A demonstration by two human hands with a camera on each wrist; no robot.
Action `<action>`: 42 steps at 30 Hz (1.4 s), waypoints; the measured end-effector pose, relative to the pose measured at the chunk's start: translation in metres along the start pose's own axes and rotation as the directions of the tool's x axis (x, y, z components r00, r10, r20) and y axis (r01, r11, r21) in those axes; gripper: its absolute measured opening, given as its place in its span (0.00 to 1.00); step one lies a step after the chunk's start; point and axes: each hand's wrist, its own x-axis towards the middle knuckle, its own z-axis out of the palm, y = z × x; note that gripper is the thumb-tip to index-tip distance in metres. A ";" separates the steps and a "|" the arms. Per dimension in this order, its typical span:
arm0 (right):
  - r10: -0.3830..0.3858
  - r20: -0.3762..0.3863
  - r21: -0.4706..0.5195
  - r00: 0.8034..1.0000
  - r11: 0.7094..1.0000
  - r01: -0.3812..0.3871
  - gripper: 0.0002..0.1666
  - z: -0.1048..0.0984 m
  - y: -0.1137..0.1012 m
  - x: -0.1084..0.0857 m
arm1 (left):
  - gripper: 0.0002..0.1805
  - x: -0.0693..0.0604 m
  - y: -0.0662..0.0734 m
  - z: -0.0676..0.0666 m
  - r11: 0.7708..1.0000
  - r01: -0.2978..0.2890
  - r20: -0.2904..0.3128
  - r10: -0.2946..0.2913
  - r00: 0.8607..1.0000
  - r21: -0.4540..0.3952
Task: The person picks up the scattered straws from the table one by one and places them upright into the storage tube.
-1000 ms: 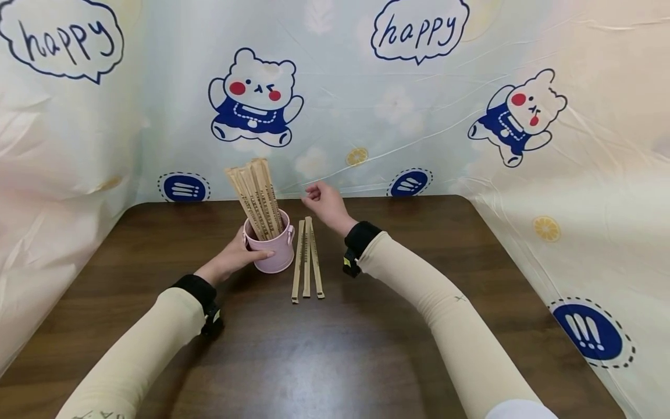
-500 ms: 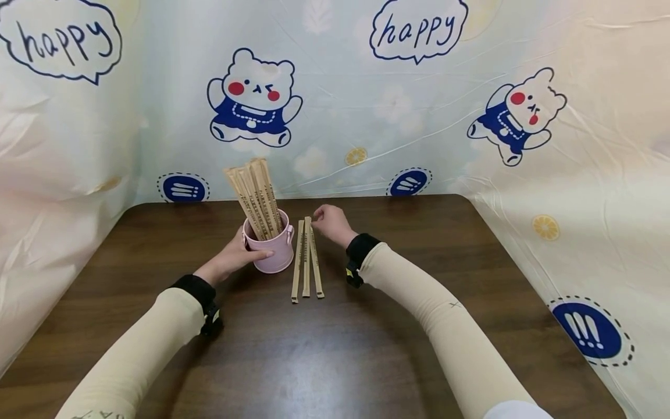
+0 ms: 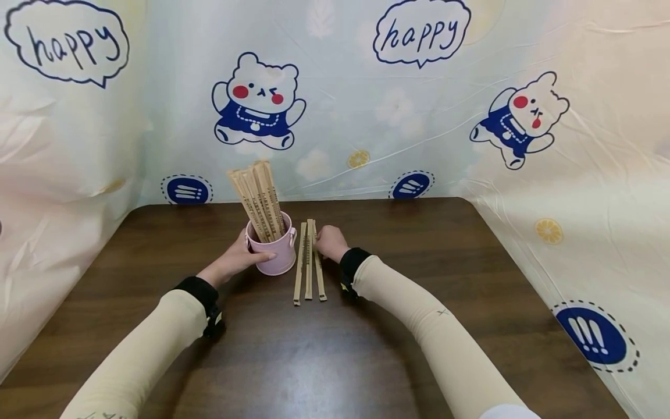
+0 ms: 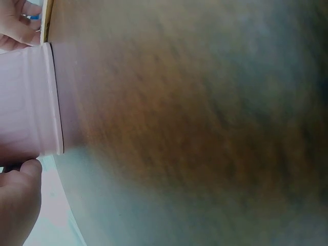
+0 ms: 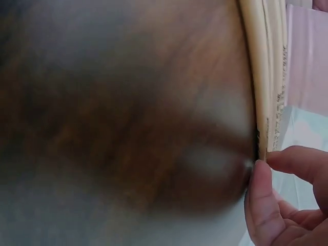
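Note:
A pink bucket [image 3: 277,259] stands on the table, holding a leaning bundle of slim paper-wrapped sticks [image 3: 259,201]. My left hand [image 3: 235,257] grips the bucket from its left side, thumb across the front. To the bucket's right lie three more wrapped sticks in a narrow fan. My right hand [image 3: 331,242] is at the upper part of the rightmost wrapped stick [image 3: 319,279]. In the right wrist view, thumb and index finger of the right hand [image 5: 287,205] pinch that stick's edge near its end. What the paper wrappers contain is hidden.
The dark wooden table [image 3: 335,355] runs toward me. Behind it and along both sides hangs a printed curtain [image 3: 335,105] with bears and lettering. In the right wrist view the bucket [image 5: 310,56] shows just beyond the sticks.
My right hand has come down from beyond the far ends of the sticks to the rightmost one, and now pinches it. The left hand and bucket stay put.

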 end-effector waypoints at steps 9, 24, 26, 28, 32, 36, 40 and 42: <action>0.027 -0.024 -0.032 0.999 0.999 -0.028 0.32 -0.003 0.000 -0.003 | 0.51 -0.002 0.002 0.001 1.000 0.007 -0.002 -0.007 1.000 0.003; 0.121 -0.038 0.068 0.992 0.991 -0.118 0.13 -0.027 0.010 -0.001 | 0.55 -0.003 0.004 0.002 0.999 0.035 -0.001 -0.035 0.999 0.003; 0.118 -0.043 0.089 0.992 0.990 -0.114 0.13 -0.032 0.009 -0.002 | 0.55 -0.002 0.004 0.001 0.999 0.032 0.002 -0.032 0.999 -0.002; 0.107 -0.052 0.115 0.993 0.988 -0.100 0.14 -0.037 0.007 -0.002 | 0.55 -0.002 0.004 0.001 0.999 0.034 0.003 -0.034 0.999 -0.002; 0.066 -0.081 0.185 0.995 0.981 -0.050 0.13 -0.047 0.004 -0.003 | 0.55 -0.002 0.005 0.000 0.999 0.037 0.002 -0.037 0.999 -0.004; 0.030 -0.128 0.239 0.991 0.971 0.002 0.09 -0.053 0.001 -0.001 | 0.55 -0.003 0.004 0.001 0.999 0.033 0.004 -0.033 0.999 -0.007; -0.009 -0.192 0.260 0.981 0.964 0.060 0.15 -0.061 -0.005 0.002 | 0.54 -0.002 0.004 0.001 1.000 0.026 0.002 -0.026 1.000 0.000; -0.038 -0.235 0.262 0.971 0.960 0.101 0.15 -0.066 -0.009 0.003 | 0.55 -0.001 0.003 0.000 1.000 0.026 0.001 -0.026 1.000 0.003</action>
